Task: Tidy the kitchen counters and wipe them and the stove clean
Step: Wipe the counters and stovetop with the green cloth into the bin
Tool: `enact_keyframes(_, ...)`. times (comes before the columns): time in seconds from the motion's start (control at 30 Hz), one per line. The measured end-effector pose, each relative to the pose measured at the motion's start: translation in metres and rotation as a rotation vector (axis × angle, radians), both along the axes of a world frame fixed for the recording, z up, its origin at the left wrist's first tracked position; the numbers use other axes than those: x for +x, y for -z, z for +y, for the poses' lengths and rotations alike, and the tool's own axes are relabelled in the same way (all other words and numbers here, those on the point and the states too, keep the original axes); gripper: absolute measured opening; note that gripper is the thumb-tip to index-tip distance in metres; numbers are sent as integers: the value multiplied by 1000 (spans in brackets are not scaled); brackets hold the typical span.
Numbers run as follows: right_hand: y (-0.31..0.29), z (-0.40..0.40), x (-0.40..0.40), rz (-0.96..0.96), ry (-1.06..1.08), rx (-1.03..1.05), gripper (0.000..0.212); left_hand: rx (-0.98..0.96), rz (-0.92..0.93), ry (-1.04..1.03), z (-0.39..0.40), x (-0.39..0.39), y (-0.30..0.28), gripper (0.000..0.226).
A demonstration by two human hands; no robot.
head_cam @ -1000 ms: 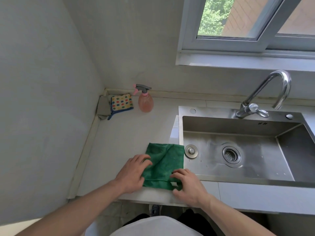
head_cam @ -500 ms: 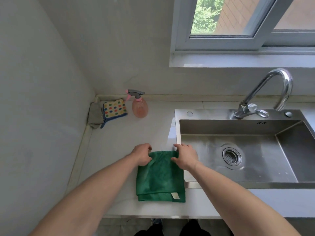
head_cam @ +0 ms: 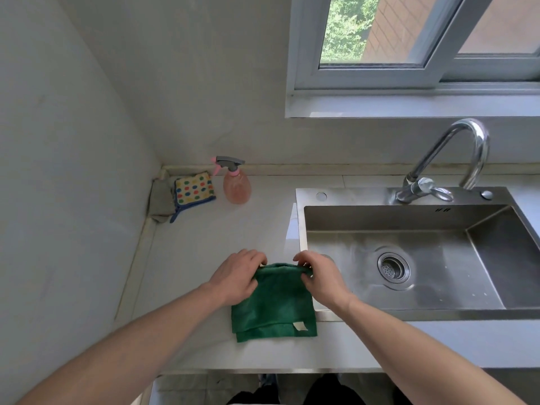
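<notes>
Green cloth (head_cam: 274,302): folded, lying on the pale counter (head_cam: 204,244) just left of the sink, its near edge close to the counter's front; a small white label shows at the near right corner. The far edge is bunched between both hands.

Left hand (head_cam: 236,276): fingers curled round the far left corner of the green cloth, gripping it.

Right hand (head_cam: 320,276): fingers and thumb pinching the far right corner of the same cloth, over the sink's left rim.

Sink (head_cam: 344,195): stainless steel, set in the counter at right, round drain strainer (head_cam: 393,266) in its basin; curved chrome tap (head_cam: 455,159) at its far rim.

Spray bottle (head_cam: 236,185): pink body, grey trigger head, upright at the far wall, well apart from the green cloth.

Spotted cloth (head_cam: 194,188): yellow with coloured dots, blue edging, just left of the spray bottle; a grey cloth (head_cam: 160,200) lies beside it in the far left corner.

Window (head_cam: 409,54): above the sink.
</notes>
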State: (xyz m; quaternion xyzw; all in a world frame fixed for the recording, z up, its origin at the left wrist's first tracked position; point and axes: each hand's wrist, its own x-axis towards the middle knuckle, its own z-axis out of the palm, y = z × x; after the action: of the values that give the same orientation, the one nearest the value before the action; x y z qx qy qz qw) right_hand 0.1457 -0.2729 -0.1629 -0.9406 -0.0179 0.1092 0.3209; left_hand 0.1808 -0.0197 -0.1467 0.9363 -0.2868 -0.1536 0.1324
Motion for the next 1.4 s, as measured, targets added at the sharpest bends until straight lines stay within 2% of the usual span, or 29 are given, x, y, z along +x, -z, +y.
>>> enact_keyframes(0.07,3,-6,-14,-68,-77,-53,35,38,-21,13,3,-14,1,48)
enact_keyframes(0.2,9,-13,-41,-185,-186,-200,26,5,-87,25,9,-49,12,44)
enact_keyframes(0.3,10,-9,-62,-131,-250,-228,19,-8,-89,51,14,-74,25,44)
enact_keyframes(0.37,13,-7,-75,-82,-286,-233,20,21,-19,72,17,-85,29,33)
enact_keyframes(0.43,14,-4,-85,-24,-344,-253,23,68,52,68,19,-91,28,32)
enact_keyframes(0.5,13,-2,-90,43,-351,-236,28,55,145,-50,19,-93,24,39)
enact_keyframes(0.6,9,4,-87,159,-131,-98,36,-87,211,-336,18,-88,19,35)
enact_keyframes(0.67,11,8,-81,191,9,-54,52,-47,202,-443,20,-83,23,50)
enact_keyframes(0.73,15,11,-75,246,25,-88,75,57,271,-541,22,-79,26,64)
enact_keyframes(0.77,17,13,-72,269,8,-120,76,103,307,-562,23,-78,28,62)
enact_keyframes(0.9,14,16,-64,263,-13,-198,33,108,381,-508,21,-74,29,32)
enact_keyframes(0.97,6,14,-60,266,4,-170,19,37,395,-543,20,-69,26,23)
enact_keyframes(1.1,-25,-4,-40,324,234,240,12,-310,466,-729,11,-39,-3,22)
enact_keyframes(1.27,-88,-33,5,200,435,475,10,-801,612,-892,-17,8,-65,43)
enact_keyframes(1.4,-137,-59,51,78,539,608,8,-956,702,-841,-51,51,-109,62)
